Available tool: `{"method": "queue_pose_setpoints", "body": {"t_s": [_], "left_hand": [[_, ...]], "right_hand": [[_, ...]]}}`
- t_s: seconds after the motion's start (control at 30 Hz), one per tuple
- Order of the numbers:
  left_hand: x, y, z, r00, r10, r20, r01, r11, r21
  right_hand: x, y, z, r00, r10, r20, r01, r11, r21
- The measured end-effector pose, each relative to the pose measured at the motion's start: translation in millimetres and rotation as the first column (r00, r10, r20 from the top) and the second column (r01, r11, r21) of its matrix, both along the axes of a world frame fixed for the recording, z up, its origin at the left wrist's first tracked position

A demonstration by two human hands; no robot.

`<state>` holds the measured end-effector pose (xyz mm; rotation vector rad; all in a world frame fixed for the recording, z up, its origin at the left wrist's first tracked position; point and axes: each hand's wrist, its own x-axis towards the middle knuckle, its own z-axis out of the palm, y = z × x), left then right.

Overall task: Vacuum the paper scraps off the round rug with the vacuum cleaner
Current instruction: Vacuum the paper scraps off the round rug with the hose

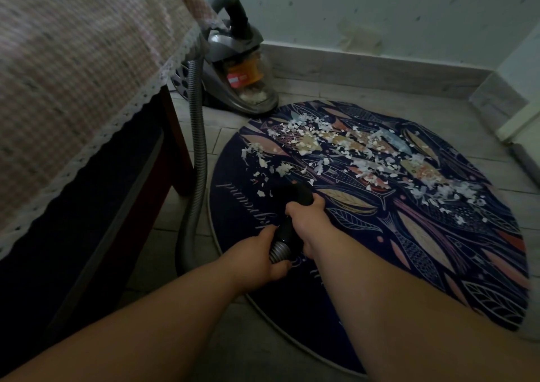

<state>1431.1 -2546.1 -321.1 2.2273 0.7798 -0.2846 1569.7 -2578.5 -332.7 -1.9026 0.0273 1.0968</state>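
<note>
Clamping black nozzle (pixel 292 196) in right grip (pixel 306 223), fingers curled round it. Just behind, wrapping ribbed end of hose (pixel 196 147) in left grip (pixel 260 259), also clenched. Nozzle mouth low over round rug (pixel 438 250); contact unclear, blurred. Directly ahead and off to the right of grips: paper scraps (pixel 350 150), in a band across the rug. Left of grips: hose looping back, then up to vacuum cleaner (pixel 236 69), well ahead-left, off the rug on tiled floor (pixel 336 93). Further left: cloth-covered surface (pixel 73 60).
</note>
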Motion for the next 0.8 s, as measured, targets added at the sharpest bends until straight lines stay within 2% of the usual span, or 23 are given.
{"method": "queue_pose_setpoints", "body": {"t_s": [0.23,0.4,0.8], "left_hand": [[-9.0,0.2,1.9,1.000,0.024,-0.012,-0.023,0.999,0.049],[-13.5,1.8,5.6,0.998,0.059,-0.018,-0.058,0.998,0.025],[19.6,4.7,-5.9,0.999,0.036,0.021,-0.036,0.999,-0.039]], "right_hand": [[-8.5,2.3,2.5,0.999,0.031,-0.032,-0.031,0.999,-0.009],[-13.4,4.3,2.6,0.993,0.063,-0.099,-0.060,0.997,0.041],[19.5,2.9,3.3,0.999,0.024,-0.037,-0.023,0.999,0.045]]}}
